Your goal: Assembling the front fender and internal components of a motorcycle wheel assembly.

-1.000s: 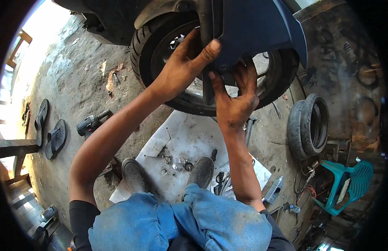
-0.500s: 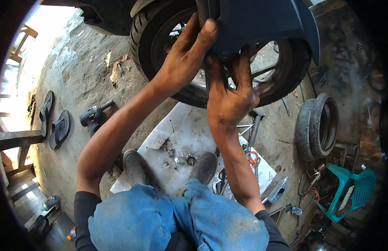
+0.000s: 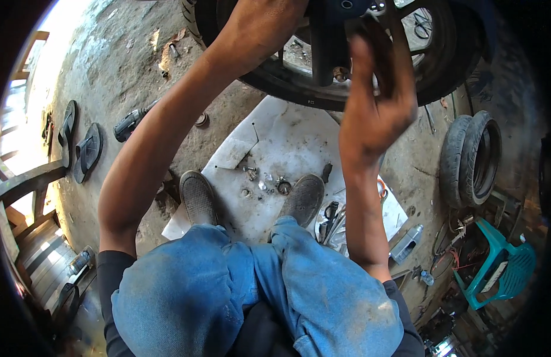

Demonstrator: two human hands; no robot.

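Both hands up at wheel: I see right hand half-curled, empty; left hand's grip out of frame. Bolts lie loose below; reassembly remains, I judge.

The motorcycle wheel stands upright at the top of the view – a black tyre with dark spokes. A dark blue fender sits above it – only its lower edge is visible.

The right hand has let go of the wheel, fingers spread.
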